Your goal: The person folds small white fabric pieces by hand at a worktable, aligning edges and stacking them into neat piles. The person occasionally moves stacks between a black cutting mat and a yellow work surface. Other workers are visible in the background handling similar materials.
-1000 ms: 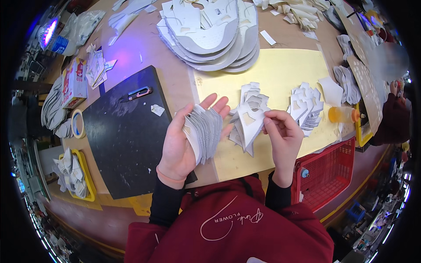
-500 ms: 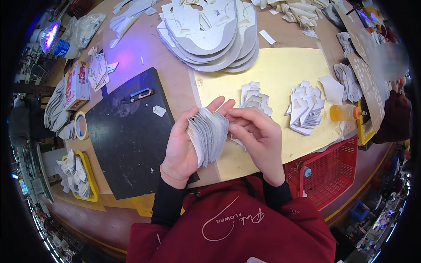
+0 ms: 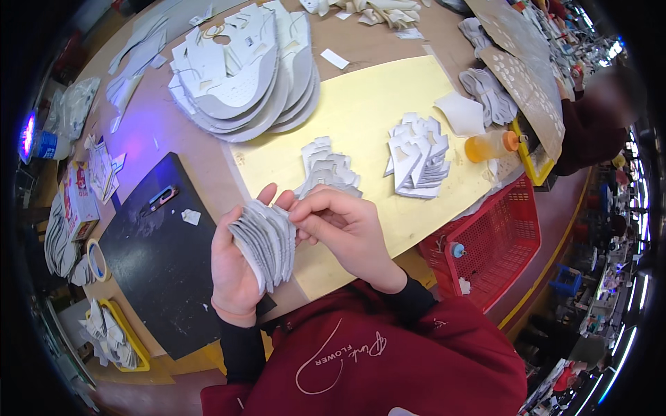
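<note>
My left hand (image 3: 233, 267) cups a fat stack of gray-white pieces (image 3: 267, 244). My right hand (image 3: 350, 232) is at its edge, finger and thumb close together; I can't tell if they pinch one. Farther out, two little piles (image 3: 419, 158) sit on a yellow sheet (image 3: 388, 84).

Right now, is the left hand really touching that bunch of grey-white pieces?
Touching. The head view shows the bunch of grey-white pieces resting against the palm of the left hand, with no gap between.
</note>
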Available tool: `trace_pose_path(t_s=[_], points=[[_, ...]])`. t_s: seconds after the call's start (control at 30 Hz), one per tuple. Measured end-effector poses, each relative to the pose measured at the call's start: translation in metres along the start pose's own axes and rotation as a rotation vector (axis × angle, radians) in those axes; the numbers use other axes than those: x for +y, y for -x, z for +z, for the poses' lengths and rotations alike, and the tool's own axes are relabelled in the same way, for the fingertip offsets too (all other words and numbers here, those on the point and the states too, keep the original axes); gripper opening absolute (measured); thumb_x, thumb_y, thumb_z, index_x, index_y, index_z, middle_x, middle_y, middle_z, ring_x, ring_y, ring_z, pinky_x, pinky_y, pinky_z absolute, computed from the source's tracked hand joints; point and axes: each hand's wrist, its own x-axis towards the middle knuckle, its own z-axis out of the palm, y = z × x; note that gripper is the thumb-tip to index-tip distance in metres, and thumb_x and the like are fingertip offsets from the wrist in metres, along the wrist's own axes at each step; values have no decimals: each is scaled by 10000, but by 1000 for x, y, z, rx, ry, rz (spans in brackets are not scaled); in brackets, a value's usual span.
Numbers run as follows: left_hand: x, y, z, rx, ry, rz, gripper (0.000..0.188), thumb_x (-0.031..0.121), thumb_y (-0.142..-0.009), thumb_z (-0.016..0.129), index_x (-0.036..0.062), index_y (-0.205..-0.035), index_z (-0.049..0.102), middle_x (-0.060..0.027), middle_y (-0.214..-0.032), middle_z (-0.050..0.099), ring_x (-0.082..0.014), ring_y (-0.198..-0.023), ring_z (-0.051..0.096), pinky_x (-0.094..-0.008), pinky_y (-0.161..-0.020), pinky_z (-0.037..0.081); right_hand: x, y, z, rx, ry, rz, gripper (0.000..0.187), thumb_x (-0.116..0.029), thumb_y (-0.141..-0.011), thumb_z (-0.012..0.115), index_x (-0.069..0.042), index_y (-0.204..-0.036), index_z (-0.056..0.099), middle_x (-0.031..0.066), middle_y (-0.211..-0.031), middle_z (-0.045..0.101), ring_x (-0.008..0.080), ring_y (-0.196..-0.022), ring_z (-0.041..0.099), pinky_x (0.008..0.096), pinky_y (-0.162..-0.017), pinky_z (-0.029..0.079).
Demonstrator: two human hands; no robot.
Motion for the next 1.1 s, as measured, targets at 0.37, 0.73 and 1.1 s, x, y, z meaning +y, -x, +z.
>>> trace_pose_path(t_s=[0.37, 0.73, 1.1], points=[[1, 0, -1, 75, 57, -75, 416, 345, -1030, 450, 19, -1236, 604, -183, -1263, 644, -354, -1199, 611, -582, -1092, 421, 3, -3, -11, 290, 804, -640, 220, 103, -718, 723, -25, -896, 700, 101, -845, 663, 219, -721, 665, 292, -594, 520], [-2, 0, 4, 110, -59, -46, 459, 326, -1027, 467, 25, -1374, 468, -133, -1344, 543, -323, -1258, 552, -546, -1092, 434, 2, -1, -15, 221, 253, -200, 109, 105, -912, 603, 57, -1008, 621, 65, -974, 615, 89, -795, 617, 215, -694, 522], [-3, -2, 14, 19, -62, -44, 586, 342, -1038, 389, -1, -1510, 332, -213, -1514, 404, -338, -1391, 436, -518, -1137, 386, -5, 1, -23, 326, 489, -169, 333, 36, -883, 704, 31, -1212, 650, 34, -947, 657, 66, -790, 585, 192, -694, 482]])
